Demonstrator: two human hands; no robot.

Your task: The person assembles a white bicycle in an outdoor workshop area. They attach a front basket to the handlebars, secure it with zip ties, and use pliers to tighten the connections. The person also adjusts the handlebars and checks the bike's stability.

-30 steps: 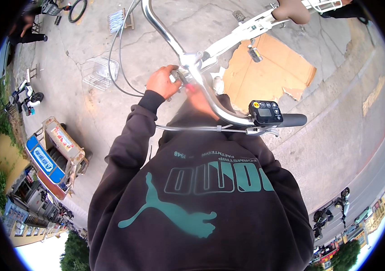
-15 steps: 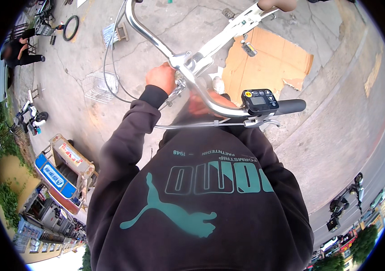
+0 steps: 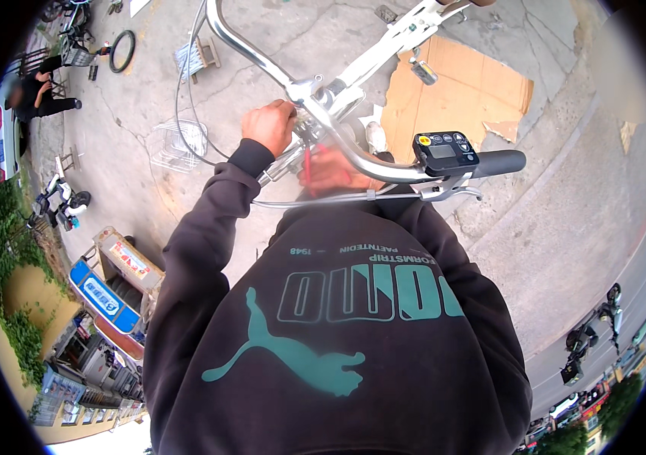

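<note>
- Head view looks down over the person's dark hooded sweatshirt (image 3: 338, 334) with a teal printed animal figure on the chest; it fills the lower half of the picture.
- Left hand (image 3: 268, 126) is clenched around the centre of the curved silver bicycle handlebar (image 3: 353, 152), right beside the clamp where the bar meets the white bicycle frame tube (image 3: 391, 42).
- Right hand (image 3: 330, 171) sits just below the bar, at about five o'clock from the left hand. It is blurred and partly hidden by the bar, with a thin red tool-like object (image 3: 307, 161) at its fingers; whether it grips that object I cannot tell.
- Handlebar sweeps from the twelve o'clock edge down to a black rubber grip (image 3: 499, 161) at three o'clock, with a small black control box with a yellow button (image 3: 444, 152) mounted just inside the grip.
- Thin silver cables (image 3: 323, 202) run under the bar, touching the sweatshirt's collar area.
- Flat brown cardboard sheet (image 3: 463, 95) lies on the grey concrete ground (image 3: 566, 212) at one o'clock, behind the frame tube.
- White wire basket (image 3: 177, 144) rests on the ground at ten o'clock from the left hand.
- Black bicycle tyre (image 3: 122, 51) lies at eleven o'clock, near a person in dark clothes (image 3: 39, 98) at the far rim.
</note>
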